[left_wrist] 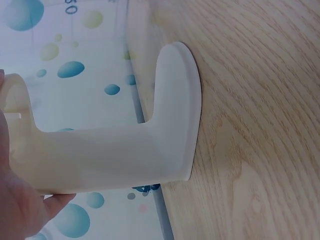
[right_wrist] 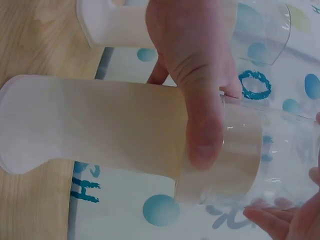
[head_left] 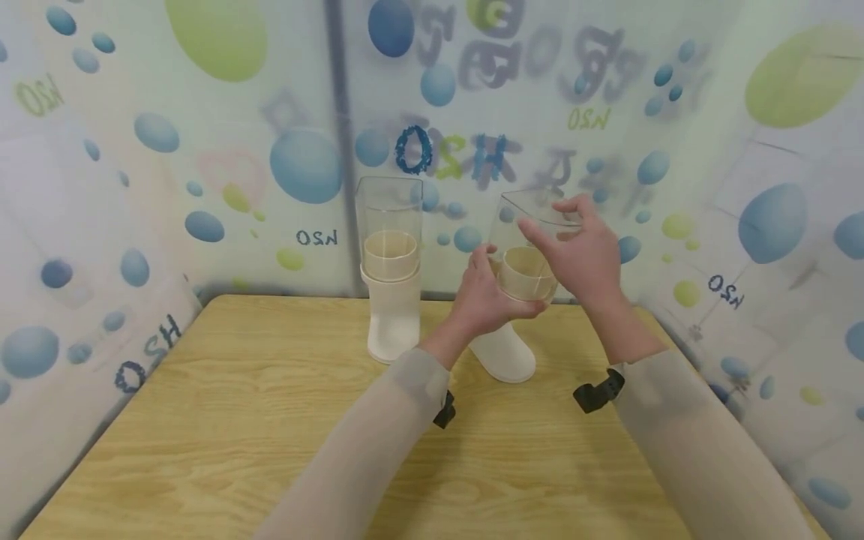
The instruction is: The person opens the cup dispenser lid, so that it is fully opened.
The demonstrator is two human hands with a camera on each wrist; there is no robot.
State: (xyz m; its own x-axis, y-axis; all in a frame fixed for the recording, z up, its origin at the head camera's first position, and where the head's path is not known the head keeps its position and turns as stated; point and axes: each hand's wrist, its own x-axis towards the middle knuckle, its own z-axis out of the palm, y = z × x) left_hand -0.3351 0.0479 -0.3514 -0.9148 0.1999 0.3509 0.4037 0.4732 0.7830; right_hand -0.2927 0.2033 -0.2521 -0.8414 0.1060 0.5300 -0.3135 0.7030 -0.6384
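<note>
Softly lit (wrist views dimmer).

There are two grips, the left grip point(head_left: 487, 296) and the right grip point(head_left: 586, 259). Two stands appear: one stand point(head_left: 505, 352) below the left grip, one stand point(head_left: 394, 319) left of both grips. Two clear tubes match them, one tube point(head_left: 508, 231) beside the right grip, one tube point(head_left: 390, 214) left of both grips. Behind the grips are two sleeves point(head_left: 695, 427) and two black straps point(head_left: 599, 393). One counter point(head_left: 236, 390) lies beneath the grips.
</note>
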